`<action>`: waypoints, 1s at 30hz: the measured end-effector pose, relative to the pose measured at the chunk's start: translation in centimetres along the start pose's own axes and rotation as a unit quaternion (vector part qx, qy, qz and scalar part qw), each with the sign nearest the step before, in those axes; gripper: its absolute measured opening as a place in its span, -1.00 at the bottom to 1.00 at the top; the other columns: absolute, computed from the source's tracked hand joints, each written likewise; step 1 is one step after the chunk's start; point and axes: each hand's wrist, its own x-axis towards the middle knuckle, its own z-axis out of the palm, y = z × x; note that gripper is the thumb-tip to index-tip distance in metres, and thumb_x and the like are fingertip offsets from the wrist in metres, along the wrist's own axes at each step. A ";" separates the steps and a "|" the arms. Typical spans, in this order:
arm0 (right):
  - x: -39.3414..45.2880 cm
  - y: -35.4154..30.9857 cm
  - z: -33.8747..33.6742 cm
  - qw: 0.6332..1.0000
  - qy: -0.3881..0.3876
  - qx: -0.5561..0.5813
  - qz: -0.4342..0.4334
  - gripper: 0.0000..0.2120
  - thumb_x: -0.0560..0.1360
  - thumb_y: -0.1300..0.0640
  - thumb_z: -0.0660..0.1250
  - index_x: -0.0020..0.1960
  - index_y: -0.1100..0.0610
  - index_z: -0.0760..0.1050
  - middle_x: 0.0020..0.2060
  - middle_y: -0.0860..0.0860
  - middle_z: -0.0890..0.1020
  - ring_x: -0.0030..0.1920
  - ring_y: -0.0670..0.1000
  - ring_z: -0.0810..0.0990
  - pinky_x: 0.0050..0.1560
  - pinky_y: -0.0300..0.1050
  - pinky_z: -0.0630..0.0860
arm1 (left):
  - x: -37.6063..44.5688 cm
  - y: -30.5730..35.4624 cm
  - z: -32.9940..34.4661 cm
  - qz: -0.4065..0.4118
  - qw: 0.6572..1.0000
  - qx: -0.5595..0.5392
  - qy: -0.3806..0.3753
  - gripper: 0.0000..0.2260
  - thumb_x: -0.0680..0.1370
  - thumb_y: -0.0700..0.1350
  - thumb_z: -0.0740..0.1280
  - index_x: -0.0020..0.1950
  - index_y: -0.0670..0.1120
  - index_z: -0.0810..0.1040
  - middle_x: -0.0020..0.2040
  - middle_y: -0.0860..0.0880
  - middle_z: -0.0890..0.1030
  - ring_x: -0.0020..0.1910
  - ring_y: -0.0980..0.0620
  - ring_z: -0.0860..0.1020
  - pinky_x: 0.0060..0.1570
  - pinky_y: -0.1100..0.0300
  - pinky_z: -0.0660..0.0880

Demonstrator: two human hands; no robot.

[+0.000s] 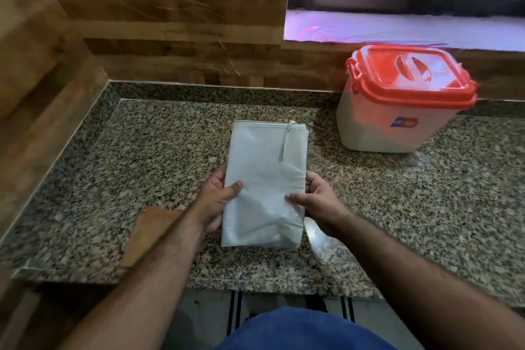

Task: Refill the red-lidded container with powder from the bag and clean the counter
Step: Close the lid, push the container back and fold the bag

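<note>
A folded white woven bag (pixel 265 167) lies flat on the granite counter (pixel 142 167), its stitched edge and loose string at the far end. My left hand (pixel 214 202) grips its left edge, thumb on top. My right hand (pixel 315 202) grips its right edge, thumb pressed on the bag's surface. The white container with the red lid (pixel 409 79) stands at the back right near the wall, lid on, clear of both hands.
An orange-brown cloth (pixel 147 233) lies on the counter under my left forearm. A wooden wall runs along the back and left. A window sill (pixel 397 27) sits above the container. The counter's front edge is near my body.
</note>
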 end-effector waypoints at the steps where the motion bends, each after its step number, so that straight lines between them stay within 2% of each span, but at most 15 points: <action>1: 0.1 -0.5 -0.1 1.000 -0.001 -0.004 0.002 -0.44 0.50 0.54 0.42 0.40 0.15 0.48 0.22 0.26 0.71 0.16 0.25 0.75 0.03 0.19 0.73 | -0.3 0.2 -0.2 -0.004 1.000 0.009 -0.015 -0.58 0.61 -0.36 0.41 0.47 -0.19 0.51 0.32 -0.26 0.70 0.26 -0.26 0.67 0.28 -0.22 0.62; 4: 0.5 -1.8 -0.3 1.000 -0.011 -0.021 0.011 -0.43 0.52 0.59 0.32 0.39 0.12 0.49 0.17 0.22 0.74 0.08 0.20 0.76 -0.05 0.16 0.73 | -1.0 1.0 -1.0 -0.016 0.998 0.044 -0.049 -0.55 0.62 -0.44 0.35 0.46 -0.10 0.54 0.31 -0.18 0.72 0.28 -0.14 0.69 0.27 -0.10 0.65; 7: 1.0 -2.3 -0.5 0.999 -0.040 -0.008 0.024 -0.43 0.54 0.61 0.22 0.39 0.12 0.51 0.18 0.21 0.74 0.12 0.22 0.75 0.04 0.20 0.73 | -1.8 1.3 -1.7 -0.025 0.997 0.060 -0.033 -0.49 0.60 -0.47 0.35 0.43 0.01 0.57 0.24 -0.16 0.75 0.23 -0.13 0.72 0.19 -0.09 0.67; 11: 1.8 -2.2 -0.8 0.997 -0.060 0.001 0.051 -0.50 0.54 0.60 0.17 0.38 0.28 0.55 0.26 0.32 0.68 0.23 0.33 0.70 0.19 0.23 0.69 | -2.7 0.5 -1.8 -0.031 0.999 0.040 0.006 -0.55 0.60 -0.49 0.31 0.37 -0.09 0.63 0.17 -0.23 0.76 0.07 -0.13 0.76 -0.09 0.01 0.74; 12: 1.8 -2.2 -0.8 0.996 -0.061 0.004 0.065 -0.53 0.55 0.58 0.15 0.35 0.30 0.57 0.24 0.32 0.69 0.21 0.33 0.71 0.18 0.21 0.69 | -2.9 0.1 -1.8 -0.030 0.999 0.018 0.027 -0.58 0.60 -0.50 0.30 0.30 -0.11 0.69 0.18 -0.25 0.75 0.07 -0.16 0.75 -0.11 0.01 0.75; 14: 1.9 -2.5 -0.7 0.994 -0.062 0.032 0.088 -0.56 0.57 0.52 0.09 0.26 0.28 0.62 0.16 0.29 0.72 0.06 0.28 0.73 0.04 0.13 0.69 | -3.5 -0.5 -1.7 -0.023 0.998 -0.011 0.058 -0.67 0.61 -0.47 0.31 0.19 -0.16 0.74 0.20 -0.31 0.72 0.10 -0.24 0.72 0.01 -0.10 0.73; 16: 1.9 -3.1 -0.6 0.989 -0.059 0.069 0.118 -0.64 0.62 0.35 0.08 0.17 0.25 0.63 0.01 0.22 0.71 -0.17 0.15 0.68 -0.19 0.02 0.68 | -4.3 -0.9 -1.4 -0.019 0.996 -0.026 0.084 -0.76 0.59 -0.42 0.37 0.22 -0.27 0.71 0.27 -0.42 0.66 0.06 -0.25 0.69 0.07 -0.14 0.69; 17: 2.0 -3.4 -0.7 0.985 -0.060 0.081 0.137 -0.66 0.66 0.20 0.09 0.15 0.25 0.62 -0.05 0.20 0.68 -0.25 0.12 0.66 -0.31 -0.02 0.66 | -4.9 -0.9 -1.1 -0.021 0.993 -0.031 0.113 -0.78 0.58 -0.41 0.40 0.20 -0.31 0.70 0.28 -0.44 0.64 0.02 -0.24 0.70 -0.02 -0.09 0.72; 18: 2.1 -3.8 -0.7 0.982 -0.064 0.082 0.158 -0.59 0.68 0.01 0.11 0.15 0.27 0.63 -0.09 0.20 0.68 -0.29 0.13 0.67 -0.37 -0.04 0.65 | -5.7 -0.9 -0.7 -0.025 0.988 -0.032 0.149 -0.82 0.56 -0.42 0.41 0.12 -0.31 0.72 0.26 -0.43 0.65 -0.04 -0.20 0.72 -0.14 -0.03 0.73; 20: 2.6 -4.4 -0.5 0.973 -0.108 0.031 0.200 -0.37 0.63 -0.29 0.20 0.10 0.28 0.69 -0.10 0.21 0.70 -0.25 0.19 0.69 -0.36 -0.02 0.65 | -7.1 -1.3 0.4 -0.033 0.978 -0.037 0.202 -0.77 0.55 -0.49 0.35 -0.08 -0.24 0.74 0.22 -0.31 0.71 -0.09 -0.14 0.74 -0.25 0.01 0.74; 21: 2.8 -4.6 -0.1 0.965 -0.139 -0.006 0.223 -0.39 0.60 -0.30 0.26 0.01 0.26 0.70 -0.15 0.18 0.70 -0.25 0.18 0.68 -0.34 -0.04 0.65 | -7.7 -1.6 0.8 -0.031 0.975 -0.043 0.217 -0.69 0.55 -0.52 0.30 -0.15 -0.20 0.74 0.21 -0.26 0.73 -0.09 -0.12 0.76 -0.20 -0.03 0.75; 23: 3.1 -4.7 0.6 0.939 -0.203 -0.067 0.268 -0.64 0.57 -0.12 0.36 -0.11 0.19 0.61 -0.27 0.10 0.66 -0.32 0.12 0.65 -0.36 -0.09 0.62 | -8.9 -2.5 1.3 -0.025 0.964 -0.060 0.259 -0.59 0.55 -0.55 0.23 -0.25 -0.18 0.74 0.17 -0.24 0.76 -0.10 -0.14 0.77 -0.15 -0.09 0.76; 25: 3.5 -4.3 1.6 0.919 -0.242 -0.116 0.290 -0.82 0.56 0.12 0.39 -0.02 0.24 0.62 -0.24 0.12 0.71 -0.31 0.12 0.71 -0.33 -0.06 0.68 | -10.4 -3.4 1.3 -0.022 0.950 -0.072 0.302 -0.59 0.54 -0.55 0.22 -0.28 -0.19 0.72 0.13 -0.23 0.77 -0.07 -0.22 0.76 -0.11 -0.11 0.75; 28: 3.8 -3.0 3.4 0.888 -0.302 -0.183 0.294 -0.60 0.52 0.31 0.47 0.33 0.38 0.59 0.17 0.29 0.73 0.09 0.24 0.77 0.14 0.20 0.71 | -13.5 -4.9 0.7 -0.001 0.931 -0.078 0.355 -0.58 0.48 -0.56 0.14 -0.30 -0.21 0.70 0.08 -0.24 0.78 0.16 -0.26 0.72 0.21 -0.12 0.66; 30: 3.1 -2.2 5.5 0.860 -0.368 -0.212 0.283 -0.66 0.61 0.39 0.36 0.38 0.37 0.57 0.21 0.30 0.71 0.12 0.25 0.76 0.12 0.18 0.72 | -16.8 -5.5 0.0 0.014 0.923 -0.046 0.382 -0.64 0.41 -0.50 0.17 -0.22 -0.20 0.71 0.01 -0.18 0.80 0.15 -0.23 0.69 0.13 0.01 0.63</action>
